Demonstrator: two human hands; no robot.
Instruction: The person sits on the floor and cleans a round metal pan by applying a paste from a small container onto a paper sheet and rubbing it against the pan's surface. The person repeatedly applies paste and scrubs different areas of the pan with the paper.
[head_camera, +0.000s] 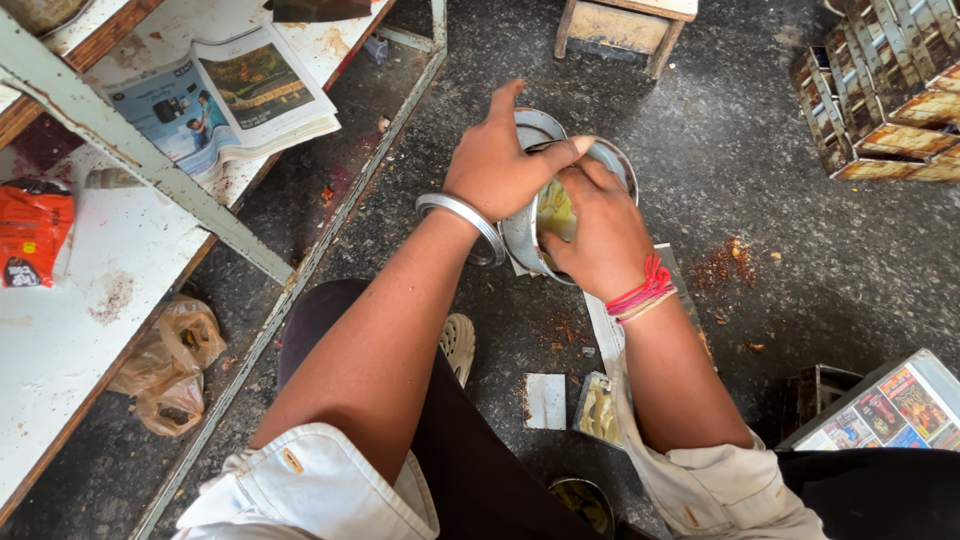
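Steel pot (520, 235) tilted, mouth facing right; left hand (495, 165) fingers clamped on rim; right hand (600, 235) fingers inside, closed on green leaf (556, 212).

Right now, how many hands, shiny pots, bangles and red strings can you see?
Hands: 2 (left hand, right hand)
Shiny metal pot: 1
Silver bangle: 1
Red thread band: 1
Total: 5

Two hands work here, the left hand (497, 165) and the right hand (598, 232), on one metal container (527, 238). One open magazine (225, 100), one orange packet (32, 232) and one crumpled plastic bag (170, 365) lie left of the fingers (560, 152). One sandal (459, 345) sits below them.
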